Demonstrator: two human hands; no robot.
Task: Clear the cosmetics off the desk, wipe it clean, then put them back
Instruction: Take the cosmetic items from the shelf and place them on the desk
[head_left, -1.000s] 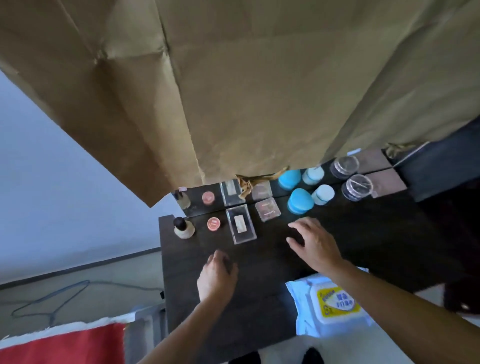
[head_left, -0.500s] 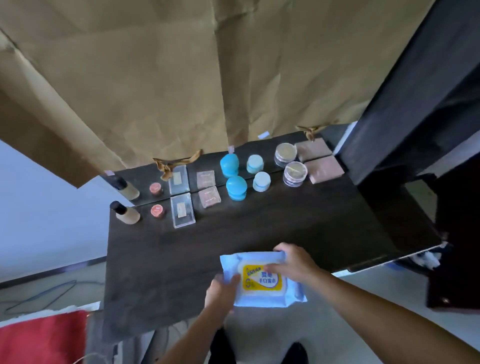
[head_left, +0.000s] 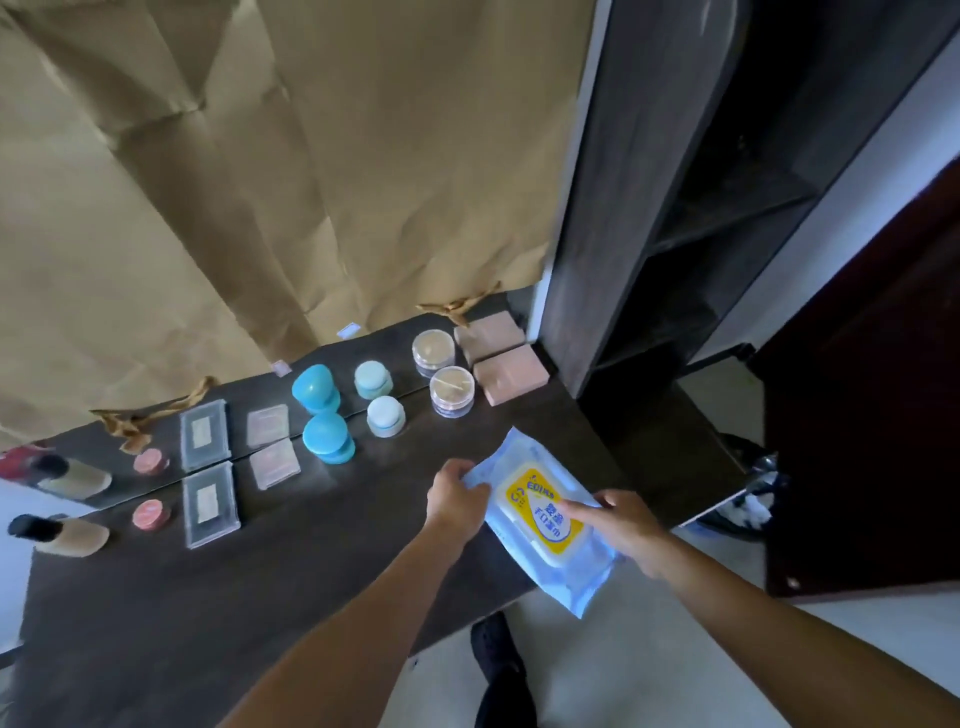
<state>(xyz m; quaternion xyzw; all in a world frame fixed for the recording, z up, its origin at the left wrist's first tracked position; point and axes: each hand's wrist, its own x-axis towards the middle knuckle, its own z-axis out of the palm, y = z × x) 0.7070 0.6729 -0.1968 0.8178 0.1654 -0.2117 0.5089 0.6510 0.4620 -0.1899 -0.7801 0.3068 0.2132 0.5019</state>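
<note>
Since half a second ago, the wipes pack (head_left: 540, 514) has been carried rightward and turned, so that one corner is now pointed toward the clear jar; the view has been swung right as well.

Pack: pale blue, yellow label on top, held over the near right part of the table (head_left: 218, 597), partly overhanging its front edge. Whether its underside is touching the table cannot be told.

Left hand (head_left: 457, 499): clenched on the pack's far left edge, fingers curled over it.
Right hand (head_left: 623, 525): gripped on the pack's right side, one finger laid across the yellow label.

Cosmetics are lined along the back of the table, all untouched and doubled in a mirror strip behind. Left to right:
- bottle (head_left: 65, 535), dark cap, lying on its side
- small pink pot (head_left: 150, 514)
- clear flat case (head_left: 210, 504)
- pink compact (head_left: 274, 463)
- bright blue jar (head_left: 328, 437)
- pale blue jar (head_left: 385, 415)
- clear jar (head_left: 452, 391)
- pink box (head_left: 511, 374)

Brown paper (head_left: 291, 171) is hung behind the row. A dark shelf unit (head_left: 675, 208) is stood just beside the table at right.
</note>
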